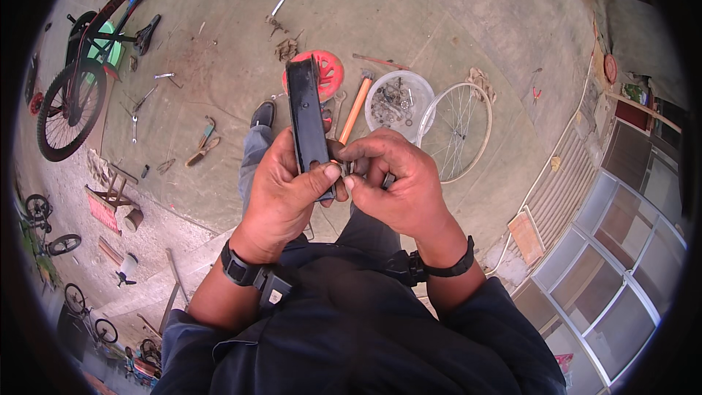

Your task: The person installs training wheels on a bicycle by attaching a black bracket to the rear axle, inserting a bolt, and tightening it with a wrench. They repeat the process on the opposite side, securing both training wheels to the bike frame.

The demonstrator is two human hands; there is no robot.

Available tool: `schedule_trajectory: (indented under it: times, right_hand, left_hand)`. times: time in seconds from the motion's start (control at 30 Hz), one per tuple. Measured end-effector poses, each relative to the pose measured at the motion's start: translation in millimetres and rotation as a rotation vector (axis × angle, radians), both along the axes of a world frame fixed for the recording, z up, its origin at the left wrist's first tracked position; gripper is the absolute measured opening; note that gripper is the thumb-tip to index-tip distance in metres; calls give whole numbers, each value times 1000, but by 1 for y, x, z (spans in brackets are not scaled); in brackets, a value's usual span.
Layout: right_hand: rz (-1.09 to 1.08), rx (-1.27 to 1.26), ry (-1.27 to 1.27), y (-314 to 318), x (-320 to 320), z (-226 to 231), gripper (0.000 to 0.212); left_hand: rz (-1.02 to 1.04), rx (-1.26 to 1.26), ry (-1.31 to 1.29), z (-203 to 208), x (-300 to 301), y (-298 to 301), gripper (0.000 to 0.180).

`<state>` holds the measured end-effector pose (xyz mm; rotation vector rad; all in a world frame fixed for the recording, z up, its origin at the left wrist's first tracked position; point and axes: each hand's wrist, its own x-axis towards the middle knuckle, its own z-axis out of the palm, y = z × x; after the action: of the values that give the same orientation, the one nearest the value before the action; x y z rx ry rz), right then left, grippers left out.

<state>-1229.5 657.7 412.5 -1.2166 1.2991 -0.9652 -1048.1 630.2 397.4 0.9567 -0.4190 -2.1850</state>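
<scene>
A long black channel-shaped piece (305, 106) with a worn, dirty far end is held up in front of me. My left hand (281, 183) grips its lower end from the left, with the thumb lying across it. From the right, my right hand (391, 179) brings thumb and index finger together beside that end. A small metallic bit shows between its fingertips, too small and covered to name. Beyond the black piece, partly hidden by it, lies a red spoked wheel-like disc (329, 73). An orange-handled tool or pump (356, 108) lies just past my right fingers.
A white basin (377, 88) holds small metal parts, with a bare spoked wheel rim (488, 132) against it. Spanners (281, 4), pliers (537, 93) and other tools lie scattered about. A bicycle (77, 95) stands at left, near a small stool (104, 208). Glazed panels (607, 249) are at right.
</scene>
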Motion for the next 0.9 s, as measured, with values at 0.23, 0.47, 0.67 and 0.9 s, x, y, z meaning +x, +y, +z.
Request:
schedule_trajectory:
  times: [0.23, 0.47, 0.67, 0.9]
  right_hand:
    - [2, -20, 66, -2, 3, 2, 33]
    - [0, -21, 122, -4, 4, 7, 31]
    - [-27, -78, 180, -6, 7, 10, 29]
    - [-29, -100, 137, -5, 11, 9, 32]
  left_hand:
    - [-2, 14, 18, 1, 3, 1, 55]
    - [-4, 26, 78, -3, 7, 2, 52]
    - [-15, 42, 108, -3, 7, 4, 51]
    - [7, 83, 117, -1, 6, 4, 53]
